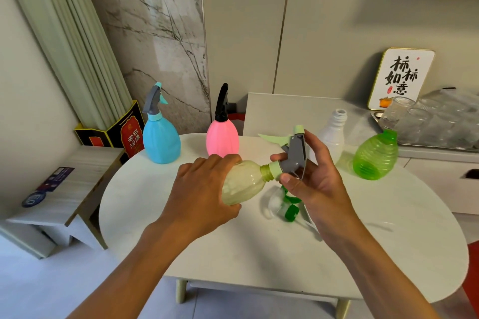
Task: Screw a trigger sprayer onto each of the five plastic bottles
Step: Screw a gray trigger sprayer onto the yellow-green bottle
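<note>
My left hand (204,191) grips a pale yellow-green bottle (246,181), held tilted above the white round table (388,254) with its neck pointing right. My right hand (313,179) holds a grey trigger sprayer with a light green collar (293,155) against that neck. At the back of the table stand a blue bottle (161,138) and a pink bottle (222,137), each with a sprayer on top. A white bottle (333,134) and a green ribbed bottle (375,160) have open necks. Loose sprayers, one clear and one with a green collar (283,206), lie under my right hand.
A tray of clear glass cups (427,122) and a framed sign (400,77) sit on a counter at the right. A dark gift box (129,134) stands behind the table at the left. A low white step bench (64,194) is beside the table's left edge.
</note>
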`<state>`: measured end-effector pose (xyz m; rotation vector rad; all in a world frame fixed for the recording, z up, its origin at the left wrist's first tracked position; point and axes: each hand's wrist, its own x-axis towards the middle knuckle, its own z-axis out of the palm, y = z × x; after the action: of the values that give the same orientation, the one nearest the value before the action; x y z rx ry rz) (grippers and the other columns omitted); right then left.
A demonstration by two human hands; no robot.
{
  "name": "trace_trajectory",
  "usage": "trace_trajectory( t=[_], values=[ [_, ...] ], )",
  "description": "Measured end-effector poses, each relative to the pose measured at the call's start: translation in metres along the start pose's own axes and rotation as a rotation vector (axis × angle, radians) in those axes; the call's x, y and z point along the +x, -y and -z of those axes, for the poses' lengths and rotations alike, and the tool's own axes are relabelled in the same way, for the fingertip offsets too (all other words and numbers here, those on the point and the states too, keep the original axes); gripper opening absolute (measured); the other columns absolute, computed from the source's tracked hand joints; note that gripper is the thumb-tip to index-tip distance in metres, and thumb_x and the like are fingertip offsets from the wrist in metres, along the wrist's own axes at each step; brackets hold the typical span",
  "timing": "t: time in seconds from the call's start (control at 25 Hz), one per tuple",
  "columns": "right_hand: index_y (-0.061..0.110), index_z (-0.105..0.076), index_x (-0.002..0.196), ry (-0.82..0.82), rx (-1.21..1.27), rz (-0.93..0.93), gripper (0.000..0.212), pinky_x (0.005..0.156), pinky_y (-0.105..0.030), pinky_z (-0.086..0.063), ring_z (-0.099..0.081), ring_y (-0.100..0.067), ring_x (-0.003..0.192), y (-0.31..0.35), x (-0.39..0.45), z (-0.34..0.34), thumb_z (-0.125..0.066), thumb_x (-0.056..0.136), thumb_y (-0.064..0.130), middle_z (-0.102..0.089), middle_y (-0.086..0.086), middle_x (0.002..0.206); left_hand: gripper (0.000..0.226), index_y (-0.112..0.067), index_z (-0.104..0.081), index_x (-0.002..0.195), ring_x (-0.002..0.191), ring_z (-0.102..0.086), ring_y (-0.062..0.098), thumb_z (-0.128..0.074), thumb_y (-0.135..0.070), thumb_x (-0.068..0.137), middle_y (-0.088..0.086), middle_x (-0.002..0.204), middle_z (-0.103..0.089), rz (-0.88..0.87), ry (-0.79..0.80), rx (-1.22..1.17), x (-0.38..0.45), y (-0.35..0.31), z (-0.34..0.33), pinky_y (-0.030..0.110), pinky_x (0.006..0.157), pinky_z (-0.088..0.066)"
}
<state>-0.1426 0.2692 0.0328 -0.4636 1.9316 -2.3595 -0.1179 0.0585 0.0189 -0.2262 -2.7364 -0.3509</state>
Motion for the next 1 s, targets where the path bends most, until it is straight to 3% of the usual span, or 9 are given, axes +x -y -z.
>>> trace_trajectory(
  t=[0.2,0.28,0.4,0.52,0.68,0.8,0.88,1.0],
  values=[
    [0.025,-0.065,0.115,0.032,-0.190,-0.199,0.038,0.080,-0.030,-0.051,-0.063,-0.015,0.092,0.003,-0.002,0.007,-0.071,0.084,0.004,-0.072,0.009,0.098,0.086,-0.028,-0.042,0.128,0.099,-0.062,0.023,-0.084,-0.051,0.056,0.001,0.114,-0.065,-0.061,-0.034,0.111,-0.001,-0.001,-0.001,0.041,0.085,-0.050],
    [0.024,-0.066,0.112,0.055,-0.219,-0.248,0.033,0.072,-0.027,-0.051,-0.062,-0.013,0.086,0.005,-0.002,0.012,-0.074,0.083,0.009,-0.070,0.007,0.095,0.092,-0.028,-0.040,0.127,0.098,-0.063,0.025,-0.088,-0.046,0.051,0.003,0.113,-0.066,-0.097,-0.054,0.145,-0.001,-0.004,-0.001,0.044,0.084,-0.051],
    [0.016,-0.068,0.099,0.073,-0.237,-0.278,0.032,0.071,-0.026,-0.051,-0.065,-0.018,0.082,0.007,-0.001,0.020,-0.080,0.074,-0.001,-0.070,-0.001,0.088,0.094,-0.027,-0.046,0.125,0.097,-0.064,0.027,-0.092,-0.043,0.045,0.005,0.112,-0.067,-0.131,-0.056,0.197,-0.003,-0.006,-0.003,0.047,0.084,-0.051],
    [0.014,-0.066,0.098,0.097,-0.247,-0.273,0.032,0.070,-0.029,-0.054,-0.069,-0.021,0.077,0.006,-0.001,0.021,-0.075,0.076,-0.007,-0.070,-0.006,0.088,0.091,-0.026,-0.050,0.125,0.096,-0.064,0.027,-0.090,-0.045,0.046,0.005,0.112,-0.068,-0.126,-0.032,0.199,-0.004,-0.008,-0.002,0.047,0.084,-0.051],
    [0.011,-0.061,0.103,0.210,-0.105,-0.243,0.027,0.070,-0.036,-0.055,-0.066,-0.027,0.071,0.009,-0.001,0.022,-0.065,0.085,-0.008,-0.065,-0.011,0.085,0.080,-0.036,-0.036,0.128,0.102,-0.058,0.020,-0.076,-0.052,0.061,-0.005,0.119,-0.062,-0.072,0.077,0.041,-0.003,-0.012,0.005,0.039,0.088,-0.046],
    [0.013,-0.062,0.102,0.277,-0.010,-0.196,0.025,0.073,-0.036,-0.054,-0.065,-0.029,0.077,0.009,0.001,0.024,-0.067,0.084,-0.003,-0.064,-0.013,0.097,0.079,-0.042,-0.036,0.132,0.105,-0.052,0.010,-0.073,-0.055,0.064,-0.018,0.121,-0.054,0.012,0.220,-0.153,-0.003,-0.015,0.013,0.031,0.091,-0.045],
    [0.020,-0.066,0.098,0.299,0.000,-0.164,0.025,0.076,-0.036,-0.053,-0.064,-0.026,0.083,0.009,0.001,0.025,-0.071,0.079,0.006,-0.067,-0.007,0.102,0.082,-0.044,-0.037,0.133,0.103,-0.051,0.006,-0.078,-0.052,0.062,-0.024,0.117,-0.050,0.072,0.309,-0.277,-0.004,-0.017,0.018,0.026,0.086,-0.047],
    [0.024,-0.064,0.099,0.329,-0.099,-0.146,0.027,0.080,-0.027,-0.051,-0.064,-0.012,0.093,0.011,0.000,0.027,-0.068,0.081,0.004,-0.070,0.006,0.099,0.084,-0.044,-0.036,0.134,0.101,-0.050,0.005,-0.080,-0.051,0.062,-0.025,0.115,-0.048,0.054,0.373,-0.267,-0.004,-0.017,0.023,0.018,0.079,-0.043]
  ],
)
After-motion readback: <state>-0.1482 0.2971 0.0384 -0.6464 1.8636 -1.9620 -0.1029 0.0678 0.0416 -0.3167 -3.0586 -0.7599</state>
